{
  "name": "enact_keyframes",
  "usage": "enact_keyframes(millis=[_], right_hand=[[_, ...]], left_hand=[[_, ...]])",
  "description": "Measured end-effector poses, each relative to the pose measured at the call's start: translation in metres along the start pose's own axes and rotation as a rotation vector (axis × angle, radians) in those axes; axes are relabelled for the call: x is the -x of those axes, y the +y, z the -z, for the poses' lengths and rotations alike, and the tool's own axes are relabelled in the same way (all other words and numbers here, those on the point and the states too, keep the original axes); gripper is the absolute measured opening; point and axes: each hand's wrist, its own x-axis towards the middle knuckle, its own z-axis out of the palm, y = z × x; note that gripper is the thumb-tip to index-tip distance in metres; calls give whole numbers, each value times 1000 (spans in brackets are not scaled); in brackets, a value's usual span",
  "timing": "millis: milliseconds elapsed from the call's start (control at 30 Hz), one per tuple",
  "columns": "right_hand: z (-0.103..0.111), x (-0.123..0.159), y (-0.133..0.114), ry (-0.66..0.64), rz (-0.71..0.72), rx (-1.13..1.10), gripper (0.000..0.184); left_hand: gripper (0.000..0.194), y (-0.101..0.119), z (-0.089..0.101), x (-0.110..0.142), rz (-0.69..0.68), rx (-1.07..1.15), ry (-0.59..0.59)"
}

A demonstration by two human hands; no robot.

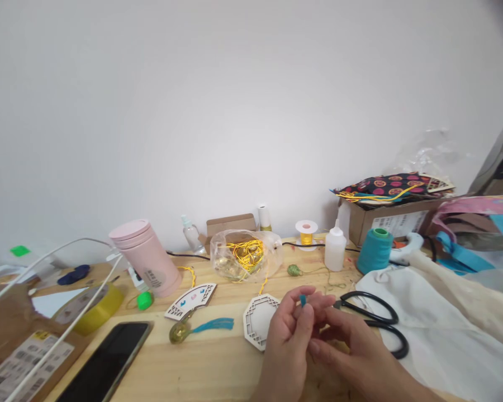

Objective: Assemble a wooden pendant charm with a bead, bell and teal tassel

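Left hand: grip pinches blue piece | right hand: adjacent, hold unclear | octagonal frame just beside left grip on bench

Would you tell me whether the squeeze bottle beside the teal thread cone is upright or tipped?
Upright: the squeeze bottle has its base on the wooden table and its nozzle pointing up.

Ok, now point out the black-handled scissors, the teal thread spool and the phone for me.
Scissors (394, 319): head view, on the upper black handle loop.
Teal thread spool (374, 252): head view, mid-side.
Phone (107, 360): head view, dark screen.
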Motion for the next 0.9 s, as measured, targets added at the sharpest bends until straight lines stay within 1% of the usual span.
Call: enact_keyframes(millis=[67, 200, 267, 367, 433, 500, 600, 700, 800, 900], right_hand=[[-1, 0, 1, 10, -6, -34, 22], [1, -3, -2, 31, -19, -111, 20], [7, -5, -4, 60, -28, -106, 19], [18, -7, -5, 127, -26, -41, 15], [24, -7, -4, 137, -42, -15, 12], [29, -7, -4, 121, -68, -15, 10], [31, -8, -3, 76, -87, -36, 10], [33, -9, -1, 4, -97, -68, 10], [37, -8, 1, -82, -135, -155, 19], [42, -8, 4, -133, -169, -206, 32]], left_hand=[[22, 0, 1, 0, 7, -4, 4], [26, 0, 4, -2, 16, 6, 23], [26, 1, 6, -4, 20, 64, 62], [25, 5, 10, -7, 17, 152, 140], [26, 8, 11, -9, 7, 165, 177], [31, 9, 12, -11, 5, 134, 186], [40, 5, 11, -13, 7, 1, 173], [39, 0, 12, -15, -5, -123, 173], [32, -1, 16, -15, -7, -135, 233], [33, 3, 20, -15, 5, -81, 329]])
